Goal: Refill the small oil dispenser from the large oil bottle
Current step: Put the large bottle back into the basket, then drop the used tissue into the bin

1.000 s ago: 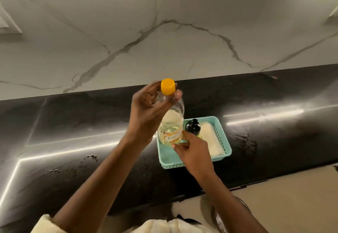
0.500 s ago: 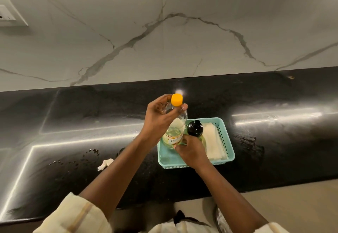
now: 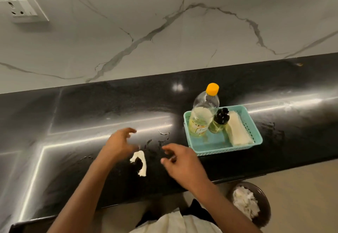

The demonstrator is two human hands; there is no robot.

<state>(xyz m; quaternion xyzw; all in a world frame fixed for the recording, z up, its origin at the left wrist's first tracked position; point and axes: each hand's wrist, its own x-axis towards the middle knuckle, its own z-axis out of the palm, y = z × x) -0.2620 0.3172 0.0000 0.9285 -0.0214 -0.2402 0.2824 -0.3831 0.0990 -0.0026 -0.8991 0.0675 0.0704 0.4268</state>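
Left hand (image 3: 118,145): hovering over the desk (image 3: 87,115), fingers loosely spread, holding nothing.
Right hand (image 3: 182,163): hovering alongside, fingers loosely curled, gripping nothing.
Large oil bottle (image 3: 201,119): standing capped in the teal basket (image 3: 228,150), beyond and right of the right hand, well apart from it.
Small oil dispenser (image 3: 220,123): standing just beside the bottle, on the side away from both hands.
Folded white cloth (image 3: 237,132): lying in the basket, farthest from the hands.
White scrap (image 3: 144,165): lying on the desk between the hands.

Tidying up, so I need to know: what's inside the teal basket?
The large oil bottle, yellow-capped, and the small black-topped oil dispenser stand at the back left; a folded white cloth lies along the right side. The basket floor beneath them is hidden.
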